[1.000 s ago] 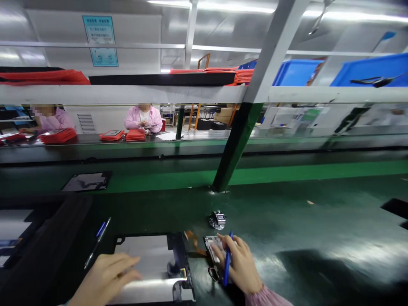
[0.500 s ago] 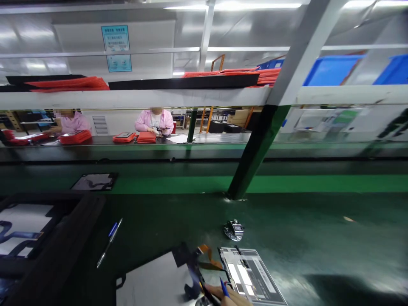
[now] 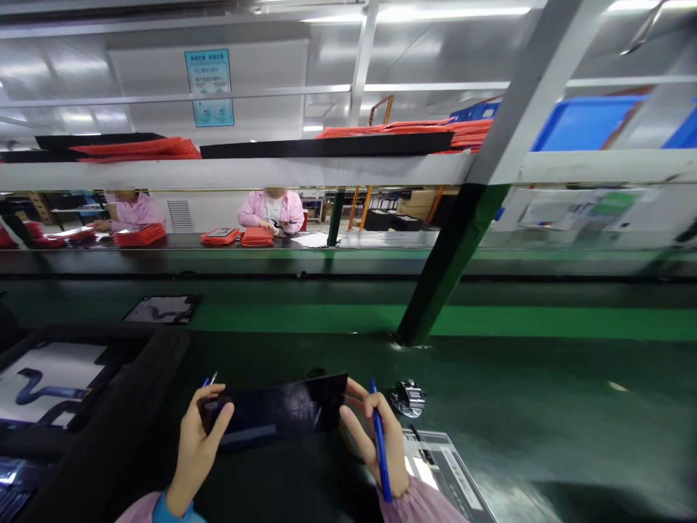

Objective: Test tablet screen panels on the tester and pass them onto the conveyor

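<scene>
A dark glossy display panel [image 3: 283, 412] is tilted up above the bench between my two hands. My left hand [image 3: 194, 443] grips its left end, thumb on the near face. At the right end, my right hand [image 3: 378, 436] has its fingertips on the panel's edge. A blue pen [image 3: 381, 450] is tucked in that same hand, pointing upward. Just right of it lies a silver tally counter [image 3: 408, 398]. A flat device part with white and grey areas [image 3: 454, 472] lies partly behind my right hand and sleeve.
On the left stands a black tray [image 3: 147, 385] with a white-backed panel with a ribbon cable [image 3: 54, 378]. Another panel [image 3: 163, 309] lies farther back. A slanted post [image 3: 441, 269] rises from the bench. Two people in pink [image 3: 272, 211] sit across, near orange-red stacks [image 3: 257, 237].
The white-backed panel that lay flat in front is gone from there; a dark panel is now raised between both hands. My left hand has come into view. The camera view has shifted slightly.
</scene>
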Motion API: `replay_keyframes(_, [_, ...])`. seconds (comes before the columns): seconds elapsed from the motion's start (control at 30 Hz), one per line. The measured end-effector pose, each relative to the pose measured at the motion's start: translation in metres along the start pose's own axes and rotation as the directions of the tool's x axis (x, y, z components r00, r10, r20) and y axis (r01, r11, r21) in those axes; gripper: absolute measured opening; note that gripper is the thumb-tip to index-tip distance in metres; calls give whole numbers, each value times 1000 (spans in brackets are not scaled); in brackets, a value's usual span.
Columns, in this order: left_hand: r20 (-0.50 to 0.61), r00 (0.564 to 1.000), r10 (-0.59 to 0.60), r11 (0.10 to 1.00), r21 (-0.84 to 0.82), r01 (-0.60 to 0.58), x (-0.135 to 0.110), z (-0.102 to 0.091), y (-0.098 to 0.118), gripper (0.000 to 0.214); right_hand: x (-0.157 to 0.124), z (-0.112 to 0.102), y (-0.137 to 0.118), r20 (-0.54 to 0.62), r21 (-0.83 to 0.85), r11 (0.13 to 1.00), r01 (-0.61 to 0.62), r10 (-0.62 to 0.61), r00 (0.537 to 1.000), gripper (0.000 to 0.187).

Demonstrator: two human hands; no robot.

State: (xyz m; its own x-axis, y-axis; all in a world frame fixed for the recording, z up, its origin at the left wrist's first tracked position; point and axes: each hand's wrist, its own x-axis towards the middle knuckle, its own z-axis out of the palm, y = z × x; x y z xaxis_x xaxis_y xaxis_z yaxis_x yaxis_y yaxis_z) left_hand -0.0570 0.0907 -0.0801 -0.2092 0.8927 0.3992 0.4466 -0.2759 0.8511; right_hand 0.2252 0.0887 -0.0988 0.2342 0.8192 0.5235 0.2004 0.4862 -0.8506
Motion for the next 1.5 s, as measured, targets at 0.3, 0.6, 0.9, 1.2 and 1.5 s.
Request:
replay_keyframes(0.3, [106, 994, 16, 993, -114, -3, -20, 14, -46, 77, -6, 10, 24, 0, -81, 993, 87, -87, 996, 35])
replay_keyframes(0.6, [110, 994, -1, 982, -188, 22, -18, 16, -46, 80, -5, -8, 32, 302, -336, 884, 326, -227, 926, 26])
replay_keyframes(0.9, [124, 991, 42, 996, -89, -31, -12, 15, -37, 74, -8, -7, 33, 308, -325, 893, 312, -213, 927, 31])
replay_keyframes(1.2, [110, 991, 72, 997, -24, -70, -9, 18, -32, 84, -8, -5, 34, 295, -285, 919, 271, -185, 938, 37])
replay_keyframes(1.5, [253, 940, -231, 894, -325, 307, -1, 15, -19, 70, -8, -7, 24, 204, 30, 998, 51, -56, 977, 31])
